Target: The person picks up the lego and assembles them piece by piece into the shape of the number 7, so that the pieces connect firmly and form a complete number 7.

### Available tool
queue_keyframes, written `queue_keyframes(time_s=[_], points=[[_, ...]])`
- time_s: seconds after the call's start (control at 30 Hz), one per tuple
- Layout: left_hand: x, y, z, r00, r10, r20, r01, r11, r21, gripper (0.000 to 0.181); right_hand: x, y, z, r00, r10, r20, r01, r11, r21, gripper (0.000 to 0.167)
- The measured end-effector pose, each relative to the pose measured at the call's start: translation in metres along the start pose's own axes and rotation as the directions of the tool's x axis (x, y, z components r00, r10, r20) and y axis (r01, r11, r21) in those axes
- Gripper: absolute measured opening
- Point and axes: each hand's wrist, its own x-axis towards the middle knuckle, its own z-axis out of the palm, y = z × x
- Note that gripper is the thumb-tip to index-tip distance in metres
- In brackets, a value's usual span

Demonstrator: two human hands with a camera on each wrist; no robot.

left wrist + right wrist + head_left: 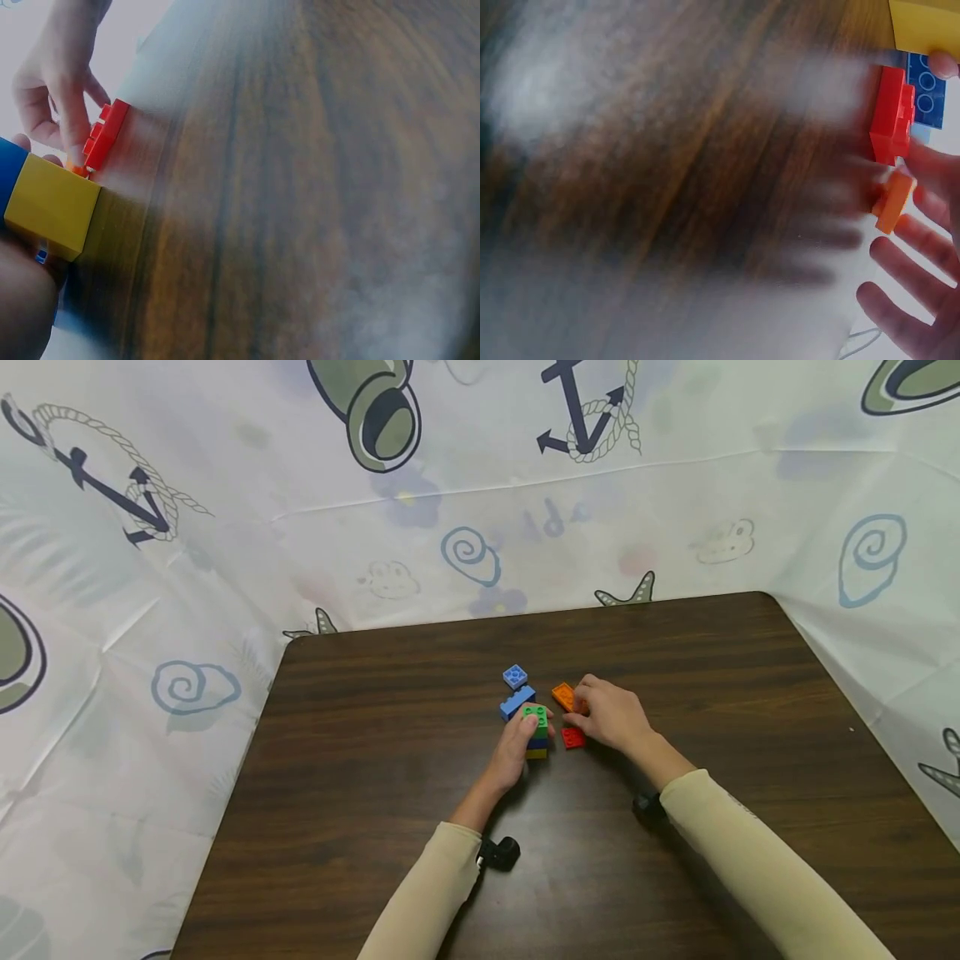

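Observation:
My left hand (512,747) grips an upright stack of toy building bricks, with a green brick (536,717) on top, a dark blue brick (537,744) in the middle and a yellow brick (54,204) at the bottom. To its right, my right hand (611,714) has thumb and forefinger at an orange brick (895,201), seemingly pinching it; the other fingers are spread. The orange brick is stud-side down. A red brick (573,738) lies studs up on the table, just below the right fingertips in the head view.
Beyond the left hand lie a longer blue brick (516,702) and a small light blue brick (515,676). All of this sits on a dark wood-grain table (360,793). A printed white cloth (540,535) hangs behind the table's far edge.

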Motion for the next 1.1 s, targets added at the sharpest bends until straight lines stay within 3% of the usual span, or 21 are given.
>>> queue_keyframes(time_s=[0.27, 0.4, 0.5, 0.63, 0.73, 0.87, 0.97, 1.1], points=[[0.001, -0.004, 0.000, 1.000, -0.004, 0.016, 0.005, 1.000, -0.010, 0.044, -0.002, 0.000, -0.004, 0.991, 0.129, 0.036, -0.131, 0.991, 0.041, 0.035], [0.001, -0.004, 0.001, 1.000, -0.004, -0.005, 0.004, 1.000, -0.018, 0.045, -0.001, -0.003, -0.011, 0.985, 0.168, 0.043, -0.173, 0.970, 0.172, 0.041], [0.000, -0.005, 0.002, 1.000, -0.009, -0.017, 0.008, 1.000, -0.021, 0.045, 0.000, -0.007, -0.021, 0.978, 0.191, 0.082, -0.208, 0.892, 0.400, 0.041], [0.000, -0.007, 0.001, 1.000, -0.003, -0.014, 0.002, 1.000, -0.030, 0.045, 0.002, -0.015, -0.036, 0.972, 0.188, 0.140, -0.233, 0.697, 0.678, 0.039], [0.000, -0.010, 0.000, 1.000, 0.010, -0.004, -0.010, 1.000, -0.029, 0.041, 0.003, -0.022, -0.044, 0.980, 0.129, 0.152, -0.199, 0.595, 0.779, 0.039], [0.000, -0.013, 0.000, 1.000, -0.013, -0.009, 0.013, 1.000, -0.022, 0.038, 0.003, -0.031, -0.052, 0.991, 0.003, 0.135, -0.115, 0.549, 0.828, 0.037], [0.001, -0.016, 0.002, 0.999, -0.045, -0.026, 0.045, 0.999, -0.025, 0.036, 0.002, -0.037, -0.056, 0.992, -0.052, 0.117, -0.069, 0.556, 0.828, 0.034], [0.002, -0.018, 0.004, 0.998, -0.047, -0.046, 0.046, 0.998, -0.033, 0.033, 0.002, -0.044, -0.059, 0.993, -0.044, 0.108, -0.064, 0.565, 0.823, 0.031]])
